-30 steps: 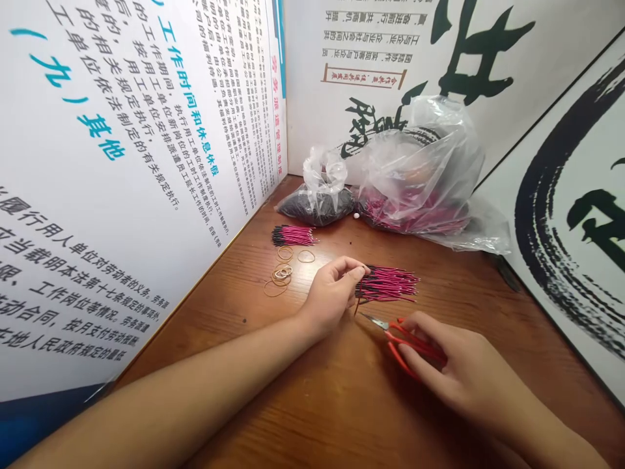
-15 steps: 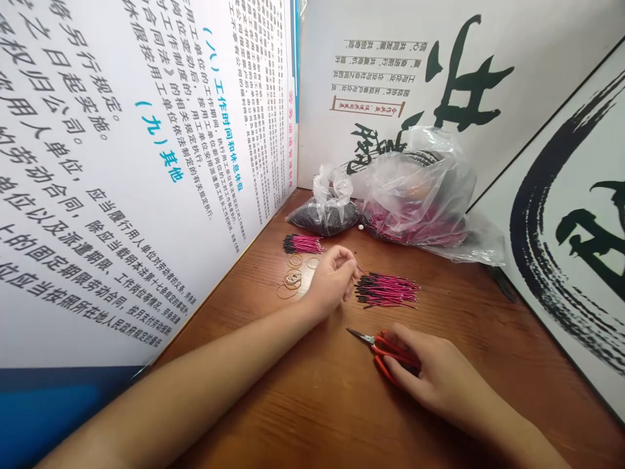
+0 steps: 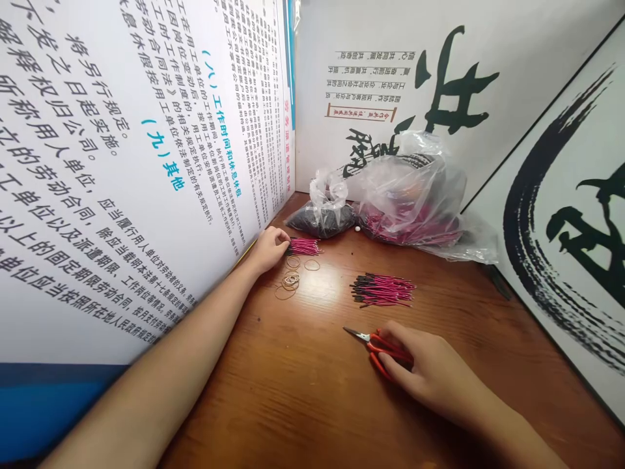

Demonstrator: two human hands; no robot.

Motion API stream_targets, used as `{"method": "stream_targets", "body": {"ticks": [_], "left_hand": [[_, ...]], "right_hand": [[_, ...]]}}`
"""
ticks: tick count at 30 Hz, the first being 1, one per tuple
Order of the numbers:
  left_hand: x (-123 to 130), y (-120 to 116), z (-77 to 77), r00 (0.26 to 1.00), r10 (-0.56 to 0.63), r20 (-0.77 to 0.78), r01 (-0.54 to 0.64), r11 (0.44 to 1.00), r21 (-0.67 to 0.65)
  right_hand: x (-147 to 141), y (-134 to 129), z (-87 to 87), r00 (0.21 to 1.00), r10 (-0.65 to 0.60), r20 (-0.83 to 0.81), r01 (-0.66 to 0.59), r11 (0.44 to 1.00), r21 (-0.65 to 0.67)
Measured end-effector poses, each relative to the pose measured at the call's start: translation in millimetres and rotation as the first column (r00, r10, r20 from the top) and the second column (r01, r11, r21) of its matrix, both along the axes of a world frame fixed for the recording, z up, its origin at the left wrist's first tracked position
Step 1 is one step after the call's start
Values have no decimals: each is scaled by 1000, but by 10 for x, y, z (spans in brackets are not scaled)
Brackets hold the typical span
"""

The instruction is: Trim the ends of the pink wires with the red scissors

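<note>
At the far left of the table, my left hand (image 3: 270,249) has its fingertips pinched together at the black ends of a small bundle of pink-and-black wires (image 3: 306,246). Exactly how many wires are between the fingers is hidden. My right hand (image 3: 430,361) is closed around the orange handles of small scissors (image 3: 374,340). Their dark-tipped blades point left, low over the wood. Beyond the scissors lies a larger pile of the same wires (image 3: 383,290), black ends to the left. Several thin rubber bands (image 3: 291,281) lie just in front of the small bundle.
Two clear plastic bags stand at the back: a smaller bag with dark contents (image 3: 322,218) and a bigger bag of pink wires (image 3: 415,215). A small white bead-like thing (image 3: 357,228) lies between them. Printed panels (image 3: 312,150) wall the brown table (image 3: 293,371) in.
My left hand has moved left and away from me, from beside the larger wire pile to the small bundle. The right hand still holds the scissors in nearly the same place.
</note>
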State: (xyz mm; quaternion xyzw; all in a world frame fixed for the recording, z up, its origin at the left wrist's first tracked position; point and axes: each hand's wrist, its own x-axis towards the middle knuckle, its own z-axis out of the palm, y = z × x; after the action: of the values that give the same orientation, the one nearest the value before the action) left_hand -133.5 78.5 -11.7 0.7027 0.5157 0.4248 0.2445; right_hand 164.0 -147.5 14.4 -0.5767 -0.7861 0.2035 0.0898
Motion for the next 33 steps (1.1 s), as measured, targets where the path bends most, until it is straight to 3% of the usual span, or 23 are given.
{"method": "stream_targets", "body": {"ticks": [4, 7, 10, 13, 16, 19, 26, 33], "left_hand": [[-3, -10, 23, 993, 1, -122, 8, 997, 74], [117, -153, 113, 986, -36, -162, 61, 986, 158], [435, -465, 190, 947, -228, -225, 275, 939, 205], [829, -838, 223, 829, -465, -310, 528, 834, 160], [1069, -1078, 227, 774, -541, -329, 604, 787, 125], [1106, -1113, 207, 727, -609, -318, 659, 749, 72], [1033, -973, 122, 762, -547, -347, 596, 802, 46], [1046, -1067, 179, 647, -518, -560, 659, 749, 68]], "right_hand": [[0, -4, 5, 1000, 2, 6, -2, 1000, 22], [-15, 7, 5, 1000, 5, 7, -5, 998, 60], [-17, 26, -3, 1000, -1, 9, 0, 993, 118], [28, 44, -17, 999, -32, 7, 30, 979, 202], [109, 53, -17, 996, -88, 4, 83, 952, 295], [189, 55, 1, 992, -130, 7, 118, 924, 363], [380, 147, -43, 963, -263, -63, 259, 834, 487], [456, 219, -184, 934, -333, -128, 352, 805, 477]]}}
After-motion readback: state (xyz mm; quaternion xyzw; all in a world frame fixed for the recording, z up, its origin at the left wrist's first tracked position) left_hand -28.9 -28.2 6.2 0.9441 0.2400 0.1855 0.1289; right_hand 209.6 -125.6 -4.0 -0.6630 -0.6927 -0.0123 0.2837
